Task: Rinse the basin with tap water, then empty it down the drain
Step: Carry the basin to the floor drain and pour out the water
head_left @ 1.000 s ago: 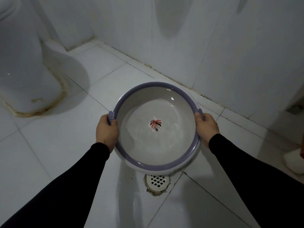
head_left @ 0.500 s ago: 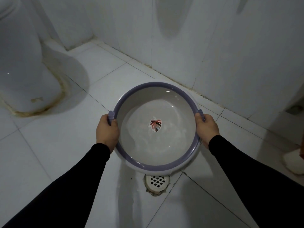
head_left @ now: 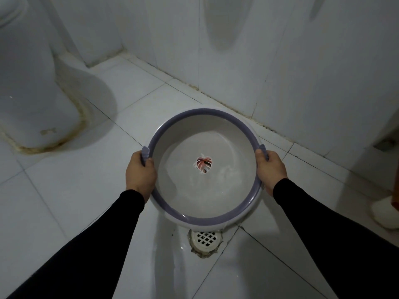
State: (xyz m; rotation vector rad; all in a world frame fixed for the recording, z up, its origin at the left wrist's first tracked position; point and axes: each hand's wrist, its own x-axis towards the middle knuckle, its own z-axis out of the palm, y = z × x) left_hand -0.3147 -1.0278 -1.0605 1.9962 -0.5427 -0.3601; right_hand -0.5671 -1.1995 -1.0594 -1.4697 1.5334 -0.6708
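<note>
A round white basin (head_left: 203, 117) with a purple rim and a red leaf print on its bottom is held above the tiled floor. A shallow layer of water lies in it, rippled toward the right side. My left hand (head_left: 140, 175) grips the left rim at its small purple handle. My right hand (head_left: 271, 171) grips the right rim at the other handle. A white grated floor drain (head_left: 206, 238) sits just beyond the basin's near edge, partly under it. The floor around the drain looks wet.
A white toilet base (head_left: 32, 100) with stained grout stands at the left. White tiled walls (head_left: 280, 61) run along the back, meeting the floor behind the basin. A pale slipper-like object (head_left: 384, 214) lies at the right edge.
The water in the basin has sloshed, its ripples shifting toward the right. Both hands and the basin stay almost where they were.
</note>
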